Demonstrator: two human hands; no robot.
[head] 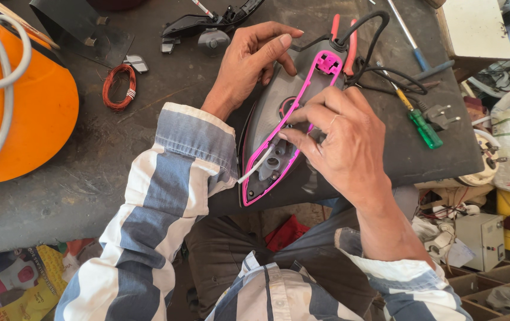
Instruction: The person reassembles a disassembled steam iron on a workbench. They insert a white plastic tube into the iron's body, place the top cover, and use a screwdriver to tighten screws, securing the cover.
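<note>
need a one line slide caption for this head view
Left hand steadies an opened clothes iron with pink trim on a dark workbench while right hand works inside it.

Left hand steadying opened iron, right hand pinching white wire, green screwdriver nearby

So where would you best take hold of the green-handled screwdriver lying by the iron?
Probably by its green handle, coming from above on the person's right. The screwdriver lies flat on the dark bench, handle end pointing toward the bench's near right edge, clear of the black cord. Its thin shaft runs up among the cables, so that end is crowded.
</note>
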